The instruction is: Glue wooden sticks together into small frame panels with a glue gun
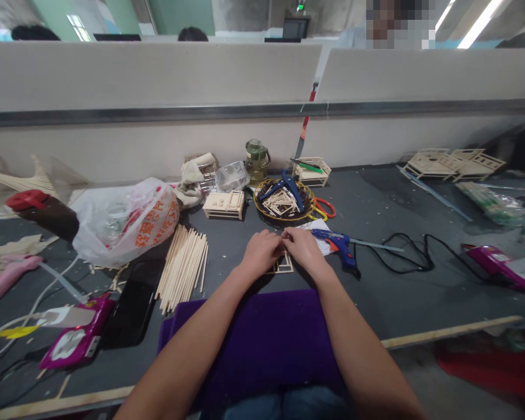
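My left hand (262, 252) and my right hand (304, 248) meet over a small flat frame of thin wooden sticks (284, 267). The fingers of both are curled and closed at the frame's far part, where they hide most of it. Just right of my right hand lies a blue glue gun (342, 245) with a glue stick poking out of its back, its nozzle on a white paper. A bundle of loose wooden sticks (182, 265) is spread to the left. Beyond my hands, a round basket (262, 213) holds short stick pieces and a blue tool.
A small wooden stick model (224, 205), a green jug (256, 160) and a plastic bag (126, 224) stand farther back. A black phone (133, 303) and magenta power strip (76, 335) lie left. Another power strip (501, 265) and a black cable (413, 268) are right. A purple cloth (271, 332) covers the near edge.
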A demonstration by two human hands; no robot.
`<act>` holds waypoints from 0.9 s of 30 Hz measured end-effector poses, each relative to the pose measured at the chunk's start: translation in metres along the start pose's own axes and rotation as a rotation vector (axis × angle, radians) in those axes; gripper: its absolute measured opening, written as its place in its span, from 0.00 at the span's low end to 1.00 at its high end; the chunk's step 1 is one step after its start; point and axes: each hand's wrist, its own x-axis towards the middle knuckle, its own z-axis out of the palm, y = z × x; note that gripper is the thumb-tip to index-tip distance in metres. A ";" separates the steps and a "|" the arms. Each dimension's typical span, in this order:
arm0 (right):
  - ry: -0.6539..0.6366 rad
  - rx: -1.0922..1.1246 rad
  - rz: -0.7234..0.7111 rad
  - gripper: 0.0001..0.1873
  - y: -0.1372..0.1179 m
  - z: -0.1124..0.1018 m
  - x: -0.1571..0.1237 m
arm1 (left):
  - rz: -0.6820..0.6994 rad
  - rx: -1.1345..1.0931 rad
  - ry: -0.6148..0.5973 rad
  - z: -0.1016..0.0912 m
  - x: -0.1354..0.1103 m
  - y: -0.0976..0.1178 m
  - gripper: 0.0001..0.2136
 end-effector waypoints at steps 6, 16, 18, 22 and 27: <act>0.008 0.056 0.013 0.08 -0.001 -0.001 0.000 | -0.004 -0.017 -0.007 -0.002 0.001 -0.001 0.08; -0.040 0.340 0.061 0.07 0.004 -0.001 0.003 | 0.043 -0.052 0.090 -0.005 0.001 -0.006 0.13; -0.072 0.433 0.071 0.07 0.004 -0.001 0.002 | 0.069 -0.074 0.128 -0.009 0.000 -0.006 0.12; -0.122 0.596 0.074 0.06 -0.001 -0.006 -0.001 | 0.120 -0.147 0.130 -0.020 -0.005 -0.005 0.13; -0.177 0.717 0.079 0.06 -0.011 -0.012 -0.007 | 0.171 -0.200 0.097 -0.030 -0.009 -0.007 0.13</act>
